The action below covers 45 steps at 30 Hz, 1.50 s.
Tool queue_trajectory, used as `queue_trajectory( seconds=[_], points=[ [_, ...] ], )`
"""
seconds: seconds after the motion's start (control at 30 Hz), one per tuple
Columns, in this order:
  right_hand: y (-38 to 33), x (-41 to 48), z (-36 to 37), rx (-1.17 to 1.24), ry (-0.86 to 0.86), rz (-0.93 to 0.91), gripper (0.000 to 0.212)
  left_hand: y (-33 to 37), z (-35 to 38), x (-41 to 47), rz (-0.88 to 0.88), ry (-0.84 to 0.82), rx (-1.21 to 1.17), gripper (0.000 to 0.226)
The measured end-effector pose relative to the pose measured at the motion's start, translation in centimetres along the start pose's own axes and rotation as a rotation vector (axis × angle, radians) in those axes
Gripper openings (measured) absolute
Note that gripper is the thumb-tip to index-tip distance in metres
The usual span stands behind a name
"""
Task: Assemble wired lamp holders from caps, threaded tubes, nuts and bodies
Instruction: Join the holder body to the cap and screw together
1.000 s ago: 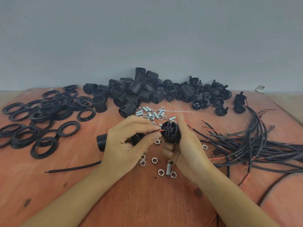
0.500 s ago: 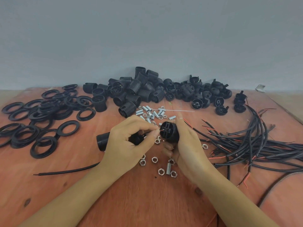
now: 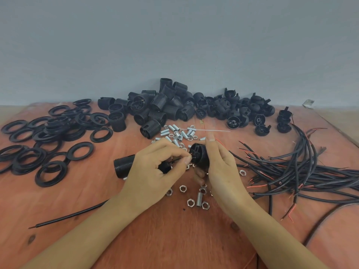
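Observation:
My right hand (image 3: 223,169) grips a black lamp holder body (image 3: 199,155) with its slotted end turned to the left. My left hand (image 3: 155,171) pinches the bare tip of a wire (image 3: 181,158) against that end. A small black cap (image 3: 165,168) sits under my left fingers, partly hidden. The black cable (image 3: 68,216) trails from under my left forearm to the lower left. A threaded black body (image 3: 124,167) lies on the table just left of my left hand.
Black rings (image 3: 48,136) cover the left of the wooden table (image 3: 174,239). A heap of black bodies and caps (image 3: 184,107) lines the wall. Threaded tubes (image 3: 178,133) lie behind my hands, nuts (image 3: 191,202) in front. A cable bundle (image 3: 301,171) spreads on the right.
My left hand has brought the wire tip up against the end of the body, and the red tip is hidden by my fingers. The cable's loose end has slid slightly left.

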State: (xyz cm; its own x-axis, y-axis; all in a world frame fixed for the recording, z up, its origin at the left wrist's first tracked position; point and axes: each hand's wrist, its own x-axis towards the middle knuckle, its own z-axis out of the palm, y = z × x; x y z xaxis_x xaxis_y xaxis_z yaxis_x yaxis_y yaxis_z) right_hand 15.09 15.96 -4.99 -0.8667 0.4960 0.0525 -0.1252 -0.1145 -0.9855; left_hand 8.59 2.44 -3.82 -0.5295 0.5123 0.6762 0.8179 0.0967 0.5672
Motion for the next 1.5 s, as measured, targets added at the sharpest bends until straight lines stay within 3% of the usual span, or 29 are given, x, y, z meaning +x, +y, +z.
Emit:
queue_trajectory(
  seconds=[0.23,0.83,1.07,1.37,1.5],
  points=[
    [0.01,-0.11,0.01,0.051,-0.011,0.022,0.045,-0.13,-0.02,0.04,0.003,0.022,-0.018,0.006],
    [-0.55,-0.68,0.28,-0.088,-0.010,-0.083,0.055,-0.48,0.03,-0.14,0.029,-0.014,0.046,0.004],
    [-0.75,-0.96,0.20,0.035,-0.081,0.051,0.015,-0.73,0.15,-0.29,0.026,0.011,0.059,0.003],
    [-0.83,-0.92,0.41,-0.004,-0.078,0.013,0.026,-0.68,0.22,-0.19,0.020,0.036,0.046,0.005],
    [-0.94,-0.76,0.42,0.092,-0.091,0.106,0.030,-0.42,0.44,-0.23,0.013,0.050,0.020,0.012]
  ],
)
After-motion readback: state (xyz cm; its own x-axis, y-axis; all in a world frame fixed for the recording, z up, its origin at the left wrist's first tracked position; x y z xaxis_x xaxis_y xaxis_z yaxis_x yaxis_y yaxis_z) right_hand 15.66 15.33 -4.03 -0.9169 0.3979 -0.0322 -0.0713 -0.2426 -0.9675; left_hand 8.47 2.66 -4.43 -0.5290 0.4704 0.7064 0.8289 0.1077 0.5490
